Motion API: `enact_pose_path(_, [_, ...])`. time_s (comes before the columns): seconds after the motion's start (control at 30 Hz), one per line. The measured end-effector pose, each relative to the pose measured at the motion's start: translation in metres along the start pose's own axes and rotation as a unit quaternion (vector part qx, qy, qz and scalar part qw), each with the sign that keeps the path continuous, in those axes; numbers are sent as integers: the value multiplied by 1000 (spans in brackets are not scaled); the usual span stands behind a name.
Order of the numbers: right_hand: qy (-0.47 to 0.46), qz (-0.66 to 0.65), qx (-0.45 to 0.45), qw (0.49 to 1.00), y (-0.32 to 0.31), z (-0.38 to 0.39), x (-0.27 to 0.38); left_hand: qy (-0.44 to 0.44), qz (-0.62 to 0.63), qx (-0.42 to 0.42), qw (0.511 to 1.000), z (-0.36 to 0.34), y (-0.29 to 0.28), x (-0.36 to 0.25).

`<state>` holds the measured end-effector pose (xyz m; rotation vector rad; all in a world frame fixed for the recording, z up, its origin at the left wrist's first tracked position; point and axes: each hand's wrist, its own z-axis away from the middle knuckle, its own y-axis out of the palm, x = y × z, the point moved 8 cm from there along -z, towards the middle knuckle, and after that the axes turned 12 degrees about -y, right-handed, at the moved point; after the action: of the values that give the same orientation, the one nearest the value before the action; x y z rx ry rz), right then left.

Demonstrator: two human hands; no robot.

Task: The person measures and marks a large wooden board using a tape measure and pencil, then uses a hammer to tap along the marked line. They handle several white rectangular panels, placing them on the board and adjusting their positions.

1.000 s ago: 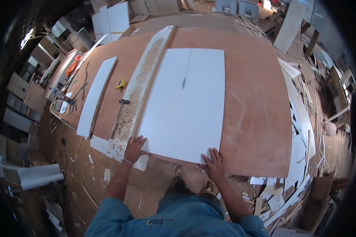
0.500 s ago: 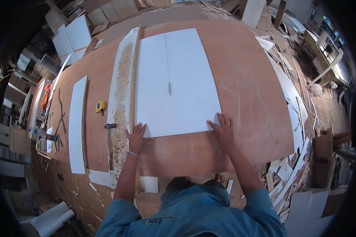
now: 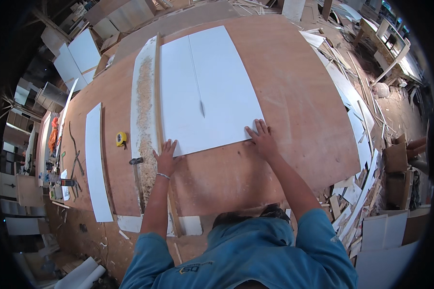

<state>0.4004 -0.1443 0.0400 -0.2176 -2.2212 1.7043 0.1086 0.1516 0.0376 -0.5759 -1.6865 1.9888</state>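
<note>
A white panel point(image 3: 212, 82) with a thin dark line along it and a dark tapered mark at the line's near end lies flat on the brown wooden worktop point(image 3: 304, 115). My left hand point(image 3: 165, 154) rests with fingers spread at the panel's near left corner, beside a long wooden strip point(image 3: 157, 96). At the near right corner my right hand point(image 3: 264, 139) lies with spread fingers touching the panel. Left of the strip runs a white board covered with sawdust point(image 3: 143, 101). A hammer point(image 3: 136, 161) lies across that board's left edge, close to my left hand.
A yellow tape measure point(image 3: 122, 139) and a narrow white board point(image 3: 96, 164) lie farther left on the worktop. Wood offcuts point(image 3: 354, 192) are heaped past its right edge. Dark thin rods point(image 3: 76, 159) and an orange item point(image 3: 53, 134) are at the far left.
Both hands and the near edge of the panel appear slightly farther from me. The whole view has also tilted a little, and both hands stay on the panel.
</note>
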Motion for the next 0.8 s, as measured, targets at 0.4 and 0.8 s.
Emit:
enact_pose_path(0.4, [9,-80,-24,996,4,-62,-33,-8,-21,6,1000,-69,-2,0])
enact_pose_path(0.8, [68,-90,-14,993,11,-132,-59,-32,28,46,998,-150,-24,-14])
